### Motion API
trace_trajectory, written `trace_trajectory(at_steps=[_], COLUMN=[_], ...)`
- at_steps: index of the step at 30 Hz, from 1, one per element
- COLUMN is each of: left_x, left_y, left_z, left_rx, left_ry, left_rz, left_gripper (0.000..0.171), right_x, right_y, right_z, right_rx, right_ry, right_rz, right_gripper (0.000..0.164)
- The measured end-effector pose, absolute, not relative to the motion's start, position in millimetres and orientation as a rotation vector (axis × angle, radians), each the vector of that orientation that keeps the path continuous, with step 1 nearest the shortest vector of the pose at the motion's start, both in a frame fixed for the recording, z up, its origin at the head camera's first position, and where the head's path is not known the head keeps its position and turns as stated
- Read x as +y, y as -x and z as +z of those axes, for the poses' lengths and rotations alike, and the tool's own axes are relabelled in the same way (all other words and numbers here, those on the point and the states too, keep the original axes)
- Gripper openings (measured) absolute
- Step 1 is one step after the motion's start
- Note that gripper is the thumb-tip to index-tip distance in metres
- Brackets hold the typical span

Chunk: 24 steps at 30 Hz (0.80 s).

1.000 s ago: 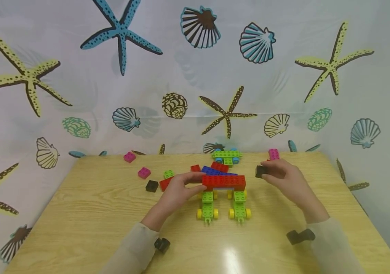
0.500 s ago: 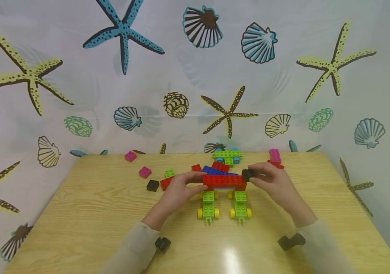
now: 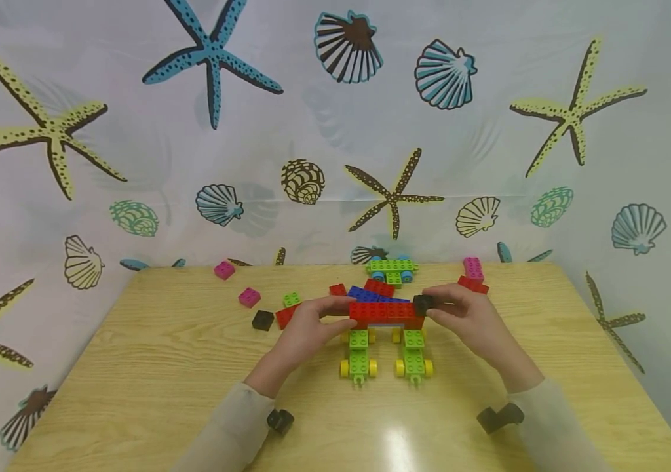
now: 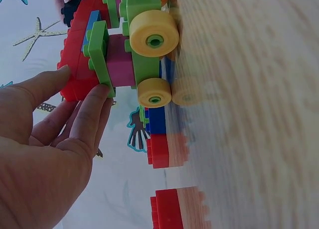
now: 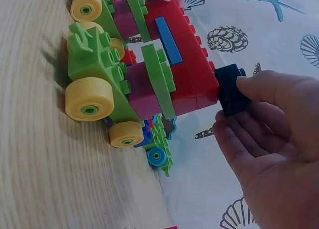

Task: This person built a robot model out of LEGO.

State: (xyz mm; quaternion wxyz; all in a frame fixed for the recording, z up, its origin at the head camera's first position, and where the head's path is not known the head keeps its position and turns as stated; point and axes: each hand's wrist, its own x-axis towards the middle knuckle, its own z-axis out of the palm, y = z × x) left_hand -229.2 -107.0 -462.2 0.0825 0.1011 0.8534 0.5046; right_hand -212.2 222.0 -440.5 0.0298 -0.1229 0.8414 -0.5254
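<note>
Two green wheeled bases (image 3: 358,359) with yellow wheels stand side by side, bridged by stacked red building bricks (image 3: 385,314). Purple bricks (image 4: 121,61) and a flat blue piece (image 5: 168,40) show beneath the red ones in the wrist views. My left hand (image 3: 300,337) grips the left end of the red stack between thumb and fingers. At the opposite end, my right hand (image 3: 479,331) pinches a small black brick (image 5: 232,90) against the studded top of the red bricks. Whether its studs are fully joined, I cannot tell.
Behind the build lie blue bricks (image 3: 365,294), a red brick (image 3: 379,286) and a green base with blue wheels (image 3: 392,266). Left of it are pink bricks (image 3: 249,297), another black brick (image 3: 263,320) and a small green brick (image 3: 291,299). Pink (image 3: 473,268) and red pieces sit back right.
My right hand has moved left with the black brick, bringing it from beside the build onto the right end of the red bricks. The left hand keeps its grip in place.
</note>
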Motion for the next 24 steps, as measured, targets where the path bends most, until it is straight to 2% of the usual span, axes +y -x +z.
trace_trajectory(at_steps=[24], left_x=[-106], left_y=[228], left_z=[-459], left_rx=[2.544], left_ry=[-0.293], left_rz=[1.497], left_gripper=[0.041], right_x=[217], right_y=[206], right_z=[-427], right_rx=[2.876], right_ry=[0.586], right_rz=[-1.241], right_gripper=[0.033])
